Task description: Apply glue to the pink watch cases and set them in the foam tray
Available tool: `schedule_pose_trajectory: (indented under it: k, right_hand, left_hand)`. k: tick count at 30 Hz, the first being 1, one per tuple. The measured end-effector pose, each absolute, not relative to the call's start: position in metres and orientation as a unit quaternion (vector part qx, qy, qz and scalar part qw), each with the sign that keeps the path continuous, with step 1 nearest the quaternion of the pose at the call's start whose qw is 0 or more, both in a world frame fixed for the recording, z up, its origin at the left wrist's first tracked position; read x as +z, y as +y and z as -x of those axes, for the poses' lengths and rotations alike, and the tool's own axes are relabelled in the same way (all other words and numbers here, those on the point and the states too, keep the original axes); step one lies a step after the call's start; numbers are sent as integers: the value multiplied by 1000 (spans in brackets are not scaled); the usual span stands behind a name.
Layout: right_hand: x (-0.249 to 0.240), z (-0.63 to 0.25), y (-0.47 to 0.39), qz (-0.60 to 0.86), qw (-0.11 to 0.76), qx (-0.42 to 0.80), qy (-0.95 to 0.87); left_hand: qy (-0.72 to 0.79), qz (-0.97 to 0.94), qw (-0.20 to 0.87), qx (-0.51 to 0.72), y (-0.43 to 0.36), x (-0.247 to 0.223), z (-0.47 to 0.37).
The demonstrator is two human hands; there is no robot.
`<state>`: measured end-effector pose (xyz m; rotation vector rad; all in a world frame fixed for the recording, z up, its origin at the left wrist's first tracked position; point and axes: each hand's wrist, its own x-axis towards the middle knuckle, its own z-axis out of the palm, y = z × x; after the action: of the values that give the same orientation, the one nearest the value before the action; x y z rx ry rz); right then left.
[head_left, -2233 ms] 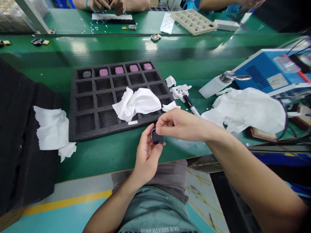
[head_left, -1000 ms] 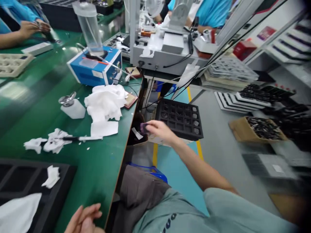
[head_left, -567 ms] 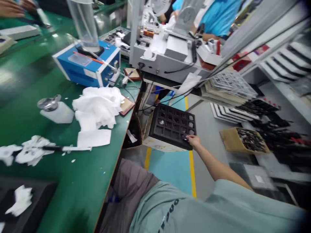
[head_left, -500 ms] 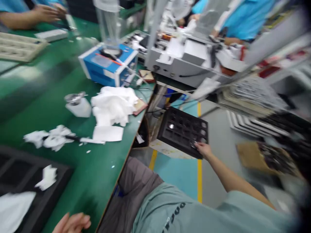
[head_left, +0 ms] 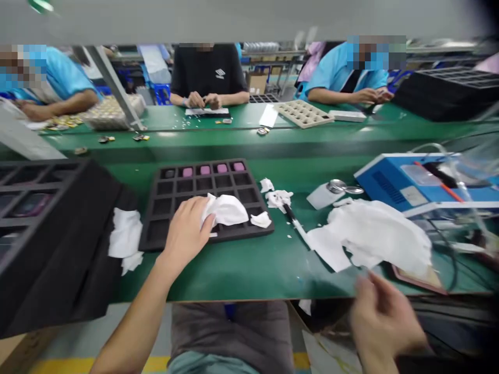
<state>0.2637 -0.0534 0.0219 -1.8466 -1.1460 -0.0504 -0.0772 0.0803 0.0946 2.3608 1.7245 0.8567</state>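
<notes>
My left hand (head_left: 189,228) is closed on a crumpled white wipe (head_left: 230,210), thumb in front and fingers behind. Wipe and hand are over a black foam tray (head_left: 156,241) with square compartments. Several pink watch-like pieces (head_left: 205,170) and one dark piece (head_left: 170,174) sit in its back row. Blurred by motion, my right hand (head_left: 384,314) hovers at the table's front edge, just before the heap of white wipes (head_left: 382,234). Its thumb and fingers look pinched together; what is between them is too blurred to make out.
Stacked black trays (head_left: 58,249) stand at the left. A black-handled tool (head_left: 296,226) lies among wipe scraps, near a white cup (head_left: 322,196) with a metal lid. A blue machine (head_left: 413,182) stands at the right. Co-workers sit across the green bench (head_left: 234,275).
The view has swung left from the side tray to the bench. My right hand has left that tray and is over the bench edge. My left hand now grips the wipe.
</notes>
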Motion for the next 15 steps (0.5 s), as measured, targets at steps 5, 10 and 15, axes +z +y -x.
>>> schedule_pose_trajectory:
  k: [5,10,15]
  right_hand:
    - [90,-142,155,647,249,80,-716]
    - [123,-84,283,684,98,92,-717]
    - [103,-69,309,698,35,115,-706]
  left_hand:
    - [584,-789,75,175,106,80,108]
    - [577,-787,99,196,93,60,119]
    - [567,-788,106,218,85,59,123]
